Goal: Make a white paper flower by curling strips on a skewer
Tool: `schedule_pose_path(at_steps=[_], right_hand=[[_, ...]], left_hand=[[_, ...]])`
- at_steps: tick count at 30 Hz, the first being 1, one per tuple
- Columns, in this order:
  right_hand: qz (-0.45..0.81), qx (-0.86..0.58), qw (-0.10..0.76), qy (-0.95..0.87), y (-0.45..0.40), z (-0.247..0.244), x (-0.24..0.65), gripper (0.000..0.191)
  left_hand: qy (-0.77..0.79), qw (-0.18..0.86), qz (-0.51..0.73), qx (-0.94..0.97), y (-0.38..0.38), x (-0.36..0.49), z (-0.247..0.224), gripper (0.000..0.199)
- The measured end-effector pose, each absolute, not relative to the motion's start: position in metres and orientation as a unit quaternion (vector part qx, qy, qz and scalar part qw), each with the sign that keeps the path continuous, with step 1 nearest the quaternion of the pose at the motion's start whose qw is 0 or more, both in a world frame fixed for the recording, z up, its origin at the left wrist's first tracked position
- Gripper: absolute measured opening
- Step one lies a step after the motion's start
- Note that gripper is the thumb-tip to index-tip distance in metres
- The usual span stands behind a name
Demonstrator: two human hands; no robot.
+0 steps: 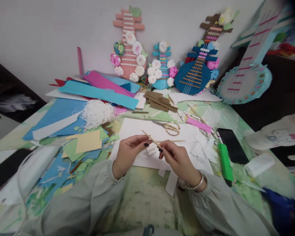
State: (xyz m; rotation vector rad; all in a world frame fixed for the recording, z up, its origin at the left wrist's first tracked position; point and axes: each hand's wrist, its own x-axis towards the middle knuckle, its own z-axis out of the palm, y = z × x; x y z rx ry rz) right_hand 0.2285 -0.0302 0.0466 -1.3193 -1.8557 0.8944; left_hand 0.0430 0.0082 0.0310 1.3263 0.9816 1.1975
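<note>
My right hand (175,159) pinches the lower end of a thin wooden stick (149,137), which slants up to the left over the white paper (130,126). My left hand (131,150) is closed near the stick's upper part, thumb and forefinger together; whether it grips the stick or something small is hard to tell. Behind my fingers another thin stick (178,141) lies on the paper. Gold-handled scissors (171,128) rest just beyond. White paper pieces (199,146) lie right of my right hand.
Coloured paper strips (98,93), white string (98,113) and paper scraps (88,142) cover the left. Paper-flower lutes (193,77) stand along the wall. A green tool (225,162), a phone (232,146) and a bottle (275,132) are at right.
</note>
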Motion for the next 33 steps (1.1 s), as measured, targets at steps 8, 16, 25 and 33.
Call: schedule_pose_path(at_steps=[8,16,25,33], right_hand=[[0.292,-0.511,0.345,-0.731,-0.036,0.047,0.219,0.014],[0.268,-0.492,0.408,-0.721,-0.037,0.047,0.215,0.014],[0.121,-0.486,0.396,-0.770,-0.038,0.046,0.213,0.010],[0.140,-0.509,0.415,-0.741,-0.036,0.042,0.214,0.007]], left_hand=[[0.395,0.589,0.517,0.479,0.004,0.047,0.033,0.008],[0.396,0.567,0.455,0.562,-0.005,0.049,0.042,0.010],[0.392,0.566,0.443,0.574,-0.006,0.052,0.040,0.013],[0.393,0.578,0.440,0.563,-0.005,0.050,0.038,0.010]])
